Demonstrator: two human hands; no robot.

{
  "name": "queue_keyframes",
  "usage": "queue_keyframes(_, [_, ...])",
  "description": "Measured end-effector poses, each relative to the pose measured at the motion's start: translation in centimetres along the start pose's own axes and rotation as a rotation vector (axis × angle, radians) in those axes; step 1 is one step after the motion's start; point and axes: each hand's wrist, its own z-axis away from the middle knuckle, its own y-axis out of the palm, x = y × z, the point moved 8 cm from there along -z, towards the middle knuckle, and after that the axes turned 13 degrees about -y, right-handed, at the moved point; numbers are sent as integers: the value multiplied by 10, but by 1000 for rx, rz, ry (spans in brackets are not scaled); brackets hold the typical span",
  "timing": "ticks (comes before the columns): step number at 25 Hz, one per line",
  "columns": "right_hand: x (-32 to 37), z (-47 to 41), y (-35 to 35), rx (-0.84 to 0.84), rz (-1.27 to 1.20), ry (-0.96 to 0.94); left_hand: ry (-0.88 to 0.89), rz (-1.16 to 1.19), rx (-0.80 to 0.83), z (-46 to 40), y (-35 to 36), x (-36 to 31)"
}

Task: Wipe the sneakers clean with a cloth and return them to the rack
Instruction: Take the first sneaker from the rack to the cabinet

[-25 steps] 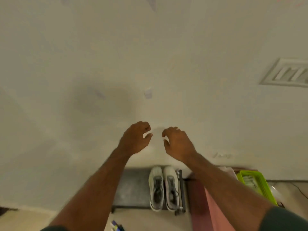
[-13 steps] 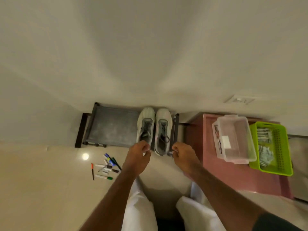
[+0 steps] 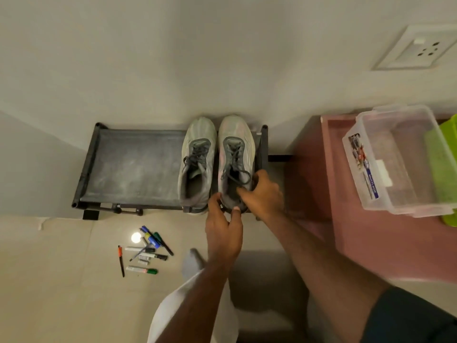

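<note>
1. Fingers [image 3: 243, 191] of the right hand [image 3: 263, 194] are curled into the collar of the right-hand sneaker [image 3: 235, 154]; its heel is pinched by the left hand [image 3: 223, 231], likely for lifting.
2. Two sneakers are counted, side by side at the right end of the rack [image 3: 133, 167].
3. No cloth is seen.

green basket [image 3: 442, 169]: cut off right | box label [image 3: 363, 164]: unreadable

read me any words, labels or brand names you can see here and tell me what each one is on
"MULTI BOX", roughly, reading sideways: blue strip of the label on the clear plastic box on the pink table.
Rest of that label: too small to read.
Markers and pens on the floor: print too blurred.
Sneakers, wall socket: no readable text.
</note>
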Motion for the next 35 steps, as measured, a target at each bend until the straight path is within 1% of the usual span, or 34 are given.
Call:
queue_keyframes(3, [-11,-8,0,-38,46,-28,73,100,-109,0,12,11])
queue_keyframes(6, [-20,-1,-14,-120,15,-94,128,211,-184,2,17,12])
queue_keyframes(9, [-22,23,-45,-212,-39,-195,100,402,-250,10,20,5])
queue_keyframes(11, [-18,47,-75,-267,-25,-313,64,501,-262,21,28,3])
queue_keyframes(12, [-19,58,-92,-296,-13,-378,72,542,-224,29,37,-2])
queue_keyframes(13, [-20,73,-110,-324,-3,-442,92,584,-137,38,51,-8])
queue_keyframes(16, [-40,128,-158,-400,43,-587,213,650,198,94,96,-26])
queue_keyframes(18, [-67,174,-182,-464,63,-605,307,575,340,140,115,-21])
queue_keyframes(20, [-102,218,-199,-493,80,-541,326,429,480,183,135,-3])
queue_keyframes(21, [-118,235,-205,-492,93,-503,323,333,522,200,142,8])
queue_keyframes(22, [-132,245,-212,-485,117,-467,360,232,538,211,147,13])
queue_keyframes(24, [-152,248,-224,-436,130,-413,541,-24,453,217,153,10])
queue_keyframes(25, [-157,245,-229,-404,135,-394,599,-97,404,215,154,8])
queue_keyframes(29, [-181,213,-241,-256,218,-320,728,-141,400,201,171,-1])
queue_keyframes(30, [-188,206,-241,-214,209,-314,774,-184,377,196,181,-2])
queue_keyframes(33, [-210,190,-230,-85,99,-302,857,-438,217,188,201,-5])
queue_keyframes(35, [-214,187,-227,-42,137,-244,921,-552,102,187,205,-9])
